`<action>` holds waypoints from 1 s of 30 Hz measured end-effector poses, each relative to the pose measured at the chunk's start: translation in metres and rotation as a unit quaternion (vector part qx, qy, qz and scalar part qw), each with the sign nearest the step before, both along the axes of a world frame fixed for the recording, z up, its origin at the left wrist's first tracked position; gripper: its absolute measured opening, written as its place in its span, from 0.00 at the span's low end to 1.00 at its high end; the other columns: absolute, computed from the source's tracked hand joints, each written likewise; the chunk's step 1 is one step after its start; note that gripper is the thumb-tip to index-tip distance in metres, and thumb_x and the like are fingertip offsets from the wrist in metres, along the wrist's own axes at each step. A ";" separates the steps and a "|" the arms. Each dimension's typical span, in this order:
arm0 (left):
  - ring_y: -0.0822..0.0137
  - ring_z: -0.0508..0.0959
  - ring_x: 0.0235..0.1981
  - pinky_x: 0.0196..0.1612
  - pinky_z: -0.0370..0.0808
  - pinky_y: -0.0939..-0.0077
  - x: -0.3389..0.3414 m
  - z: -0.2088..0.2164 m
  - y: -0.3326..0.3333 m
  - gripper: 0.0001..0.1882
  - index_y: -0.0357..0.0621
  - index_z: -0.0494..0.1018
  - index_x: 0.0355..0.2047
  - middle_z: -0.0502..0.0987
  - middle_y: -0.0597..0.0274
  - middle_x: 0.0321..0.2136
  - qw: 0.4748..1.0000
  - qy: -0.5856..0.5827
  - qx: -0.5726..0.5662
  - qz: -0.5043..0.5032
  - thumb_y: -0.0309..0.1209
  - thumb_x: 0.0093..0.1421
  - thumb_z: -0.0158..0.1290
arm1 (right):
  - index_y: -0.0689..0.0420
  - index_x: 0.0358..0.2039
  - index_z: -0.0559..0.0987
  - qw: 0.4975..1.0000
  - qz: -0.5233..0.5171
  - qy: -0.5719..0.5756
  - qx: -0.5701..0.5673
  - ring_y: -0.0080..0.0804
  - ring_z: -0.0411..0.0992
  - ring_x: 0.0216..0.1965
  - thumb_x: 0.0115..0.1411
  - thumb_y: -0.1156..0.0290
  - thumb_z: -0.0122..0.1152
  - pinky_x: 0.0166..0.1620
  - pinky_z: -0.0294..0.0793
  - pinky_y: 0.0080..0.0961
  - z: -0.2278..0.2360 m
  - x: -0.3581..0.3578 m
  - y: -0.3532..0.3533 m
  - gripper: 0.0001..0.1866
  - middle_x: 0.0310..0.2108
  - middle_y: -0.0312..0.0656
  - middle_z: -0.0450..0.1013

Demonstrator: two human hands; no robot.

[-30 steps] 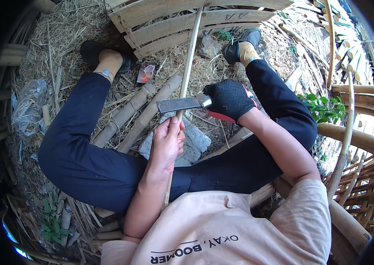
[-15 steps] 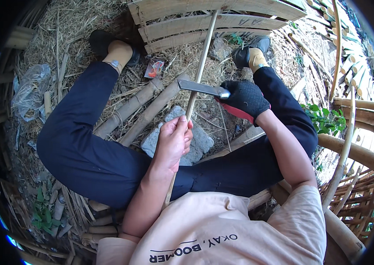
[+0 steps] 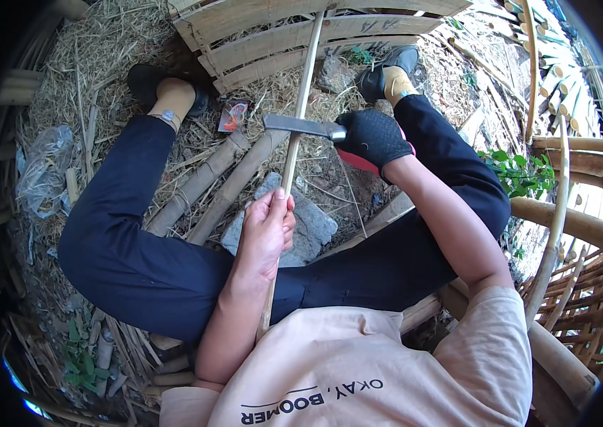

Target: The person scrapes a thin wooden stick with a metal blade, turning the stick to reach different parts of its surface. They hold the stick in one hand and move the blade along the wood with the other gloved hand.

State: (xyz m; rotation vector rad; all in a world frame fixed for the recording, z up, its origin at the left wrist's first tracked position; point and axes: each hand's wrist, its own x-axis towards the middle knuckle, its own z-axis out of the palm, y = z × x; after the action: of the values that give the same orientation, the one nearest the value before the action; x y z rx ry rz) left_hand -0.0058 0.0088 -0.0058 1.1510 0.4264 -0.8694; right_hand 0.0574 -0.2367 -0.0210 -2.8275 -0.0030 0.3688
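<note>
A long, narrow bamboo strip (image 3: 307, 75) runs from beside my body up and away to the slatted wooden crate. Bare, my left hand (image 3: 268, 224) is closed around its lower middle, thumb on top. My right hand (image 3: 376, 140) wears a black and red glove and grips a knife (image 3: 294, 125), whose handle is hidden in the fist. The broad, dark blade lies across the strip, above my left hand, and appears to touch it. Beneath my left hand a grey stone block (image 3: 312, 229) rests on the ground between my legs.
A slatted wooden crate (image 3: 273, 44) stands at the far side. Two bamboo poles (image 3: 234, 186) lie left of the stone. Crumpled clear plastic (image 3: 46, 171) lies at the left. Cut bamboo (image 3: 564, 92) is stacked at the far right, above a woven bamboo basket (image 3: 579, 302).
The knife, my gloved right hand and the strip's far part have shifted left in the view. The crate and my feet also appear further left, so the view has turned slightly.
</note>
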 end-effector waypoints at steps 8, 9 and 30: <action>0.86 0.51 0.10 0.12 0.50 0.88 0.004 0.011 0.005 0.14 0.47 0.67 0.34 0.57 0.78 0.14 0.998 0.023 -0.046 0.020 0.40 0.74 0.40 | 0.52 0.36 0.84 0.996 -0.088 -0.002 0.017 0.52 0.79 0.37 0.58 0.50 0.60 0.43 0.76 0.42 0.020 0.005 -0.022 0.19 0.32 0.52 0.80; 0.86 0.51 0.10 0.12 0.50 0.87 0.004 0.011 0.006 0.15 0.47 0.67 0.34 0.57 0.79 0.14 0.998 0.026 -0.049 0.025 0.40 0.74 0.40 | 0.53 0.36 0.84 0.995 -0.075 0.029 0.054 0.53 0.78 0.37 0.58 0.46 0.61 0.43 0.76 0.42 0.026 0.002 -0.012 0.22 0.32 0.52 0.79; 0.86 0.52 0.10 0.13 0.49 0.86 -0.004 -0.002 -0.004 0.16 0.47 0.66 0.32 0.57 0.79 0.14 1.000 -0.014 0.025 0.008 0.41 0.75 0.39 | 0.49 0.34 0.85 0.992 0.082 0.091 -0.033 0.49 0.79 0.37 0.53 0.59 0.60 0.44 0.78 0.42 0.019 -0.003 0.012 0.13 0.32 0.50 0.80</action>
State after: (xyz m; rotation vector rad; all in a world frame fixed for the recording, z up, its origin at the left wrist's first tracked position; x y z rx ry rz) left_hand -0.0103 0.0049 -0.0074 1.2035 0.4352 -0.8319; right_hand 0.0548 -0.2242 -0.0020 -2.8546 -0.1892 0.6743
